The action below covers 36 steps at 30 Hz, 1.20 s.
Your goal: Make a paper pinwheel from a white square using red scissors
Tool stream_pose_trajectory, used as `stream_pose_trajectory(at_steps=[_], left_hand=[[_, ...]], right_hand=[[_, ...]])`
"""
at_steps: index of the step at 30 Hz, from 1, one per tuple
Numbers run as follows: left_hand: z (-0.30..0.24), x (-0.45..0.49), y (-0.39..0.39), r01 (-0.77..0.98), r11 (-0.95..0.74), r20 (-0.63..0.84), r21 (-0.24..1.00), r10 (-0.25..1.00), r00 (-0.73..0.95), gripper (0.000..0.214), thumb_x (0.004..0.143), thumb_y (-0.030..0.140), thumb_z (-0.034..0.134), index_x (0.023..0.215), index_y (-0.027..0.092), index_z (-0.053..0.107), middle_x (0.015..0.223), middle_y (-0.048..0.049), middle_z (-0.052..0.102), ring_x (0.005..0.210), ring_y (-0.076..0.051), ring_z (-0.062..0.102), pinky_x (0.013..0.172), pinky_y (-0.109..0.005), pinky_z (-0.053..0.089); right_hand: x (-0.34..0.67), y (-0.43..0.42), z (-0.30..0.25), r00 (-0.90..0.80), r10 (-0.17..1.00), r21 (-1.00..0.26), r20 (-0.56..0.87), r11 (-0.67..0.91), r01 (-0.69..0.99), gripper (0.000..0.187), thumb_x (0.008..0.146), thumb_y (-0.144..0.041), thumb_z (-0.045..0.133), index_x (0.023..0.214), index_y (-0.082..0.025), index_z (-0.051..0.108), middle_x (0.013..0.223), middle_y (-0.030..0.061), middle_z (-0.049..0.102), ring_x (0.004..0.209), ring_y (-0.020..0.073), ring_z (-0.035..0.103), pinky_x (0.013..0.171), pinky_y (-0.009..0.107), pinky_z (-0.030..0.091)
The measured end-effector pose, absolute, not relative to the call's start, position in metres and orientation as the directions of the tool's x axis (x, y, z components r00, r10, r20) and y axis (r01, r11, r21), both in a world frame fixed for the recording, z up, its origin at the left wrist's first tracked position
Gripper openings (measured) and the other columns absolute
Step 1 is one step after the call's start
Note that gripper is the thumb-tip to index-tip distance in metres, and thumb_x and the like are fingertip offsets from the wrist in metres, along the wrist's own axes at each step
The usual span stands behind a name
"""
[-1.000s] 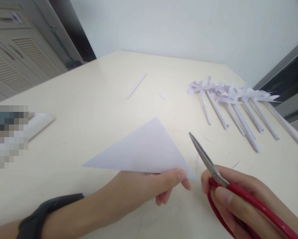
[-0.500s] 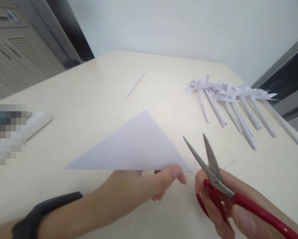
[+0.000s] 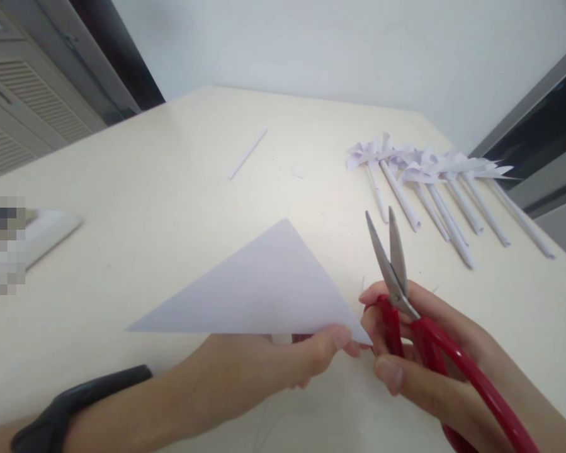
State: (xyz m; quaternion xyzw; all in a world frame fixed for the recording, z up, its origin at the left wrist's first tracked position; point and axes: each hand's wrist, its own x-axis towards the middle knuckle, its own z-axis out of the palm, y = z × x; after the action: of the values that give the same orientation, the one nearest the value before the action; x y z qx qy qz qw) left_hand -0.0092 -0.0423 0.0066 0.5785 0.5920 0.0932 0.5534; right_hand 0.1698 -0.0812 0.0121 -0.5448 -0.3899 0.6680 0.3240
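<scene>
A white sheet of paper in a triangle shape (image 3: 259,286) is pinched near its right corner by my left hand (image 3: 283,362), thumb on top and the other fingers mostly hidden beneath. My right hand (image 3: 434,371) has red-handled scissors (image 3: 400,292) in its grasp, the handles lying across the palm and the blades slightly apart, pointing up and away. The scissors' blades stand to the right of the paper and do not touch it. My right fingertips are close beside the paper's right corner; whether they touch it I cannot tell.
Several paper pinwheels on rolled sticks (image 3: 434,173) lie in a row at the back right of the table (image 3: 145,176). A rolled paper stick (image 3: 248,154) lies near the far middle, with small paper scraps (image 3: 296,172) by it. A partly blurred white object (image 3: 51,229) is at left.
My right hand has moved closer to the paper's right corner, and the scissors have turned more upright with their blades closer together. The paper has hardly moved. The view has shifted slightly.
</scene>
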Motion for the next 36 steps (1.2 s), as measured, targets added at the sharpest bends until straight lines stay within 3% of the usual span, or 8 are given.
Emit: stream_pose_trajectory(at_steps=[4, 12, 16, 20, 31, 36], left_hand=[[-0.002, -0.011, -0.047, 0.583, 0.155, -0.441, 0.797, 0.810, 0.387, 0.044, 0.074, 0.044, 0.052, 0.039, 0.019, 0.043, 0.039, 0.0042, 0.041, 0.043, -0.009, 0.045, 0.050, -0.019, 0.040], [-0.002, -0.017, -0.049, 0.488, -0.039, -0.330, 0.872, 0.691, 0.643, 0.036, 0.083, 0.035, 0.046, 0.052, 0.018, 0.049, 0.051, 0.0050, 0.049, 0.052, -0.007, 0.050, 0.054, -0.016, 0.039], [0.006, -0.014, -0.048, 0.492, 0.022, -0.392, 0.871, 0.634, 0.666, 0.036, 0.085, 0.036, 0.044, 0.055, 0.017, 0.047, 0.055, 0.0050, 0.047, 0.055, -0.007, 0.049, 0.057, -0.016, 0.039], [0.011, -0.011, -0.048, 0.544, 0.138, -0.506, 0.828, 0.602, 0.618, 0.035, 0.083, 0.040, 0.045, 0.056, 0.018, 0.046, 0.049, 0.0064, 0.041, 0.049, -0.007, 0.042, 0.051, -0.016, 0.037], [0.018, -0.010, -0.048, 0.502, 0.395, -0.633, 0.769, 0.578, 0.514, 0.022, 0.077, 0.040, 0.057, 0.067, 0.021, 0.061, 0.045, 0.0069, 0.049, 0.045, -0.007, 0.044, 0.048, -0.015, 0.037], [0.022, -0.004, -0.054, 0.432, 0.412, -0.583, 0.802, 0.694, 0.422, 0.016, 0.075, 0.031, 0.060, 0.063, 0.021, 0.062, 0.042, 0.0076, 0.046, 0.042, -0.006, 0.040, 0.044, -0.016, 0.031]], right_hand=[[0.168, -0.081, 0.011, -0.202, 0.899, -0.915, -0.389, -0.403, -0.031, 0.031, 0.071, -0.015, 0.071, 0.093, -0.028, 0.053, 0.070, -0.0062, 0.056, 0.055, 0.0047, 0.048, 0.049, 0.013, 0.040], [0.167, -0.086, 0.007, -0.258, 0.928, -0.962, -0.270, -0.269, 0.038, 0.032, 0.073, -0.006, 0.064, 0.092, -0.029, 0.052, 0.064, -0.0076, 0.053, 0.056, 0.0054, 0.051, 0.051, 0.014, 0.042], [0.165, -0.087, 0.010, -0.254, 0.922, -0.956, -0.292, -0.285, 0.065, 0.032, 0.072, -0.003, 0.063, 0.091, -0.027, 0.054, 0.066, -0.0065, 0.053, 0.059, 0.0062, 0.053, 0.057, 0.017, 0.044], [0.167, -0.085, 0.012, -0.255, 0.900, -0.932, -0.354, -0.362, 0.016, 0.028, 0.074, -0.012, 0.066, 0.094, -0.027, 0.054, 0.068, -0.0047, 0.055, 0.057, 0.0067, 0.051, 0.050, 0.017, 0.042], [0.167, -0.084, 0.011, -0.237, 0.914, -0.940, -0.329, -0.341, -0.012, 0.029, 0.071, -0.015, 0.070, 0.093, -0.026, 0.054, 0.063, -0.0046, 0.055, 0.052, 0.0076, 0.051, 0.045, 0.017, 0.041], [0.169, -0.082, 0.010, -0.206, 0.921, -0.943, -0.330, -0.330, 0.040, 0.028, 0.073, -0.025, 0.069, 0.096, -0.026, 0.054, 0.067, -0.0023, 0.056, 0.053, 0.0089, 0.051, 0.044, 0.019, 0.042]])
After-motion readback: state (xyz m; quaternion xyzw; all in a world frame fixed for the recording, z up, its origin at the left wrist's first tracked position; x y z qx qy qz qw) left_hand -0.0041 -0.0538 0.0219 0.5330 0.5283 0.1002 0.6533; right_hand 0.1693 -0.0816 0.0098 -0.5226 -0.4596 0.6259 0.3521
